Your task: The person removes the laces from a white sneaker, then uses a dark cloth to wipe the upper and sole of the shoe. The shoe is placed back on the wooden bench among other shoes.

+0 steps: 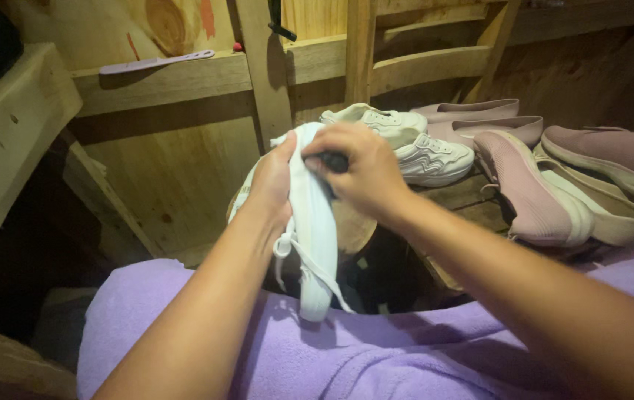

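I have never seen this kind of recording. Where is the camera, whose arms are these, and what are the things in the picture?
There is no machine here. The single picture comes from a camera worn on a person's head, looking down, so the two bare arms are that person's own. Purple cloth covers their lap.

The left hand holds a white sneaker with its laces hanging loose. The right hand presses a small dark object against the shoe; what it is cannot be told.

Behind, on a wooden surface, lie another white sneaker and several pink slip-on shoes. Wooden boards form the wall.
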